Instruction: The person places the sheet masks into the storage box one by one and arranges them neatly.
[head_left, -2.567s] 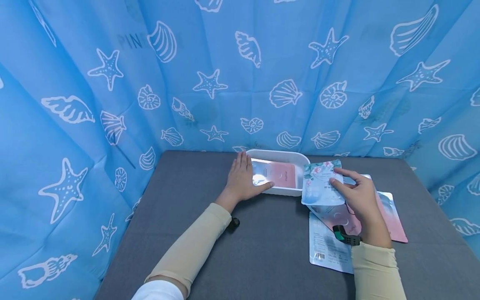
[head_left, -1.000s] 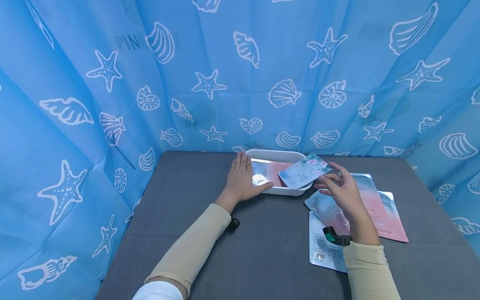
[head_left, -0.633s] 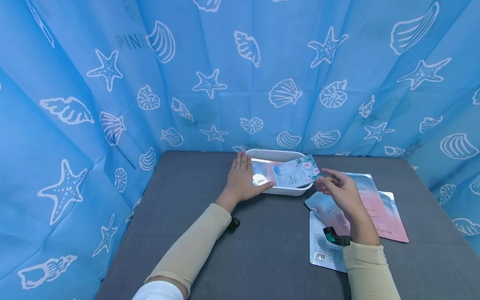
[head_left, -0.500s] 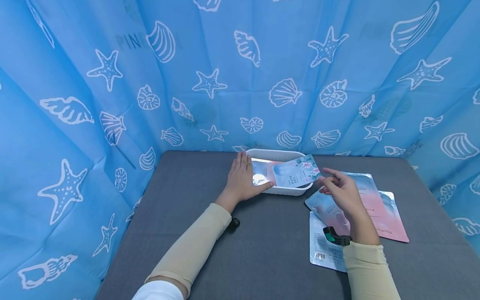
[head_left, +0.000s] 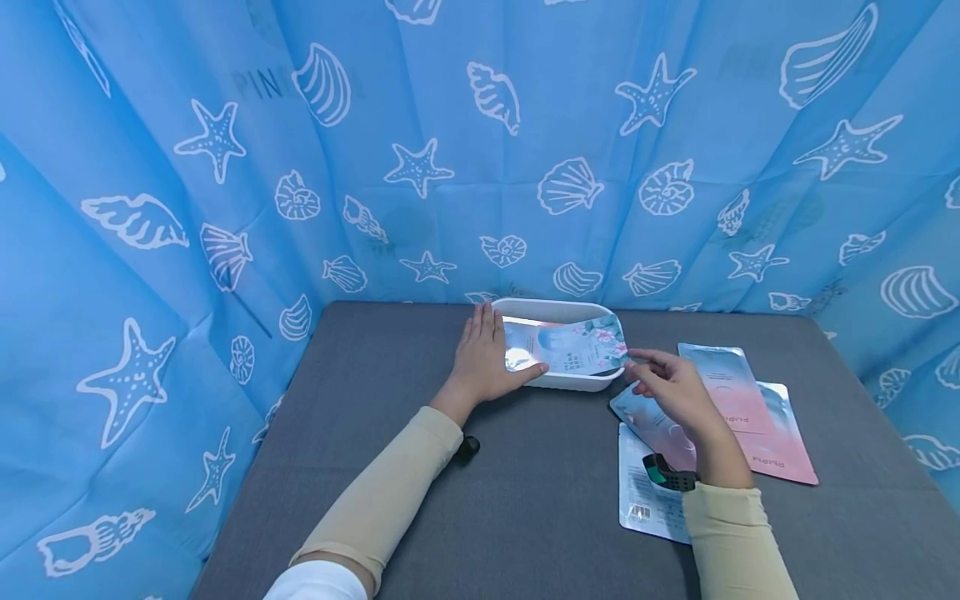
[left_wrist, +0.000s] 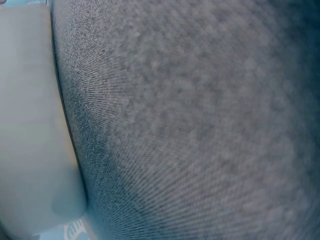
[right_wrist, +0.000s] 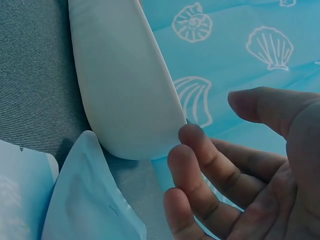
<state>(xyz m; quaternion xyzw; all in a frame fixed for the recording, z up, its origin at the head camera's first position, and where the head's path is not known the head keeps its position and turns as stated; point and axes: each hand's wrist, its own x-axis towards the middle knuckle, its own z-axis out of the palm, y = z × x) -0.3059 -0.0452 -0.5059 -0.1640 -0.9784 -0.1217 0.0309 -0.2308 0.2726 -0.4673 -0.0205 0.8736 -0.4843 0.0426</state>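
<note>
A white oblong plastic box [head_left: 577, 383] stands near the table's back edge. My left hand [head_left: 483, 358] rests along its left end, fingers straight, thumb over the front rim; it is out of sight in the left wrist view. In the box lies a pink and silver sheet mask packet [head_left: 519, 343], partly under a light blue flower-printed sheet mask packet [head_left: 581, 346]. At the right end of the box, my right hand [head_left: 671, 387] touches the flowered packet's right edge with its fingertips. The right wrist view shows its thumb standing apart from the loosely bent fingers.
Several pink and blue sheet mask packets [head_left: 780, 442] lie overlapping right of the box, partly under the right forearm. One shows its barcode side [head_left: 641, 500]. A blue curtain with shell prints [head_left: 480, 167] hangs behind the grey-covered table [head_left: 540, 500].
The right hand has brought the flowered packet left from above the pile into the box. Just now the packet slid further left and lower, the fingertips following. The left hand stayed put.
</note>
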